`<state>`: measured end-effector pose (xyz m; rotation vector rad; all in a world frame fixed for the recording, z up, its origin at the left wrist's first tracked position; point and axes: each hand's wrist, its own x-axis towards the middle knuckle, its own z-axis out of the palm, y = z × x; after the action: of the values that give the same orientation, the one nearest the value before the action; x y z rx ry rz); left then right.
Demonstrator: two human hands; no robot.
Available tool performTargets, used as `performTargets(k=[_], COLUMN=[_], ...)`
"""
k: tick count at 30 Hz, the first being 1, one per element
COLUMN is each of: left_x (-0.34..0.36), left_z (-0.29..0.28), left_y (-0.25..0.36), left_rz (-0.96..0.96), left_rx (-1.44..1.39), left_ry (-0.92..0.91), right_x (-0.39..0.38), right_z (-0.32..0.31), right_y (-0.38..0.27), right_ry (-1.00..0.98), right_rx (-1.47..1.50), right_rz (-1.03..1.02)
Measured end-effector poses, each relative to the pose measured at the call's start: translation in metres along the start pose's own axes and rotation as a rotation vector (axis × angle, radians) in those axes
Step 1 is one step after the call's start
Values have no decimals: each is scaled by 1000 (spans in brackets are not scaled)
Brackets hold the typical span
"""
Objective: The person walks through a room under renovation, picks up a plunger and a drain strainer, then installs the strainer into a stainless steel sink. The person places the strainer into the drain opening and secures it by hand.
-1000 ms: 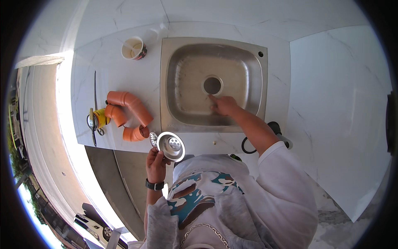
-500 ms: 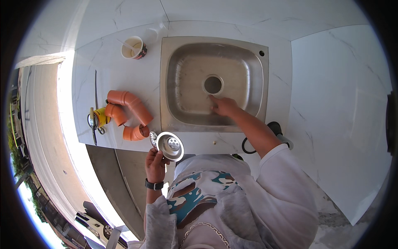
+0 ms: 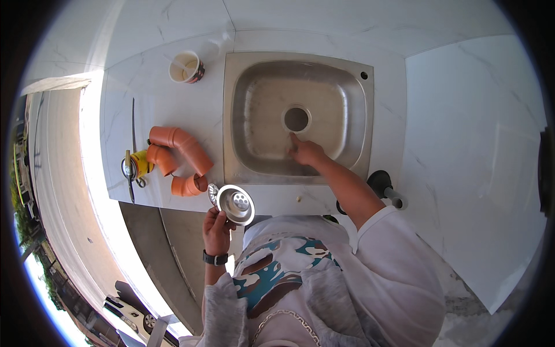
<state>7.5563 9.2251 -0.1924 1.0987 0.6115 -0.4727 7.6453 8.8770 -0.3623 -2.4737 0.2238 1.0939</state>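
Note:
Near the counter's front edge, my left hand (image 3: 217, 230) is closed on a round metal sink strainer (image 3: 236, 205) with holes in its base. A smaller metal strainer basket (image 3: 213, 194) shows at its left, also by that hand. My right hand (image 3: 307, 154) reaches into the stainless steel sink (image 3: 266, 128). Its index finger is stretched out, with the tip at the near rim of the round drain hole (image 3: 297, 118). The other fingers look partly curled, and nothing shows in them.
Left of the sink lie several orange pipe elbows (image 3: 184, 149), a yellow can (image 3: 140, 164) and a long thin dark tool (image 3: 133, 121). A paper cup (image 3: 187, 66) stands behind them. At the right, a black and grey drain part (image 3: 386, 188) lies partly behind my right arm.
My right hand has shifted slightly left, its fingertip still at the drain rim. More of the black and grey part beside my forearm shows. My left hand has barely moved.

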Motion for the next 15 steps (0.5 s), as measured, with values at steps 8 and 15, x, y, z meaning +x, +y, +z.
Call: performTargets(k=[8, 15], left_x=[-1, -1], left_z=[6, 3], left_y=[1, -2], left_rz=[6, -5], left_rx=[20, 35], left_ry=[8, -17], right_x=[25, 16], right_z=[-10, 11], right_y=[8, 34], right_ry=[384, 360], right_rx=[39, -57], right_rz=[177, -11])
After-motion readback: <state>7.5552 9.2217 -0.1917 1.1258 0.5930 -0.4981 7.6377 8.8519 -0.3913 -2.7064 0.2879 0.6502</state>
